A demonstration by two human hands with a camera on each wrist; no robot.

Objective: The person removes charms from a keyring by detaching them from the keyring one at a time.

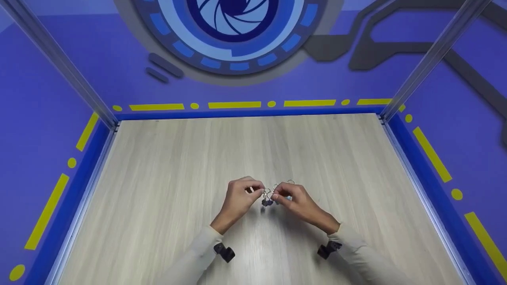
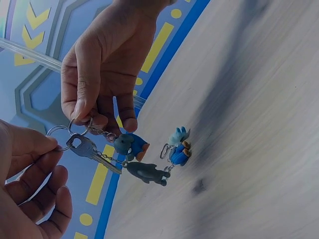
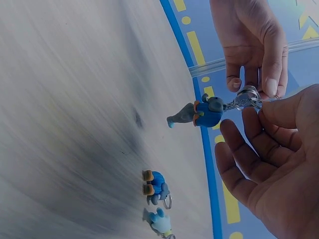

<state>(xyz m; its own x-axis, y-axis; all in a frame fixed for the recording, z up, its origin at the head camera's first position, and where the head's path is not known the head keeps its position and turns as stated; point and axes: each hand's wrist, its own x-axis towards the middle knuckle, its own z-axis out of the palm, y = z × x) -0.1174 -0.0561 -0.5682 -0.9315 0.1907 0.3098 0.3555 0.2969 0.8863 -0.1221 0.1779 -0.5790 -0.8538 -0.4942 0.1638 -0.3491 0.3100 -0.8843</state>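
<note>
In the head view my left hand (image 1: 239, 200) and right hand (image 1: 299, 202) meet over the table, fingertips close together. Between thumb and fingers the left hand pinches a metal key ring (image 2: 50, 130). My right hand pinches a neighbouring ring (image 2: 90, 125) linked to it. From these rings hang a silver key (image 2: 84, 148), a grey dolphin-shaped charm (image 2: 147, 172) and an elephant charm in blue clothes (image 3: 208, 113). Chains (image 2: 102, 132) run to the charms. The right fingertips partly hide the rings in the right wrist view.
On the wooden table (image 1: 190, 158) lie a blue-clothed figure keychain (image 3: 156, 183) and a pale blue figure keychain (image 3: 160, 221), close to the right hand. Blue panels (image 1: 91, 71) with metal frame posts (image 1: 439, 51) enclose the table's back and sides.
</note>
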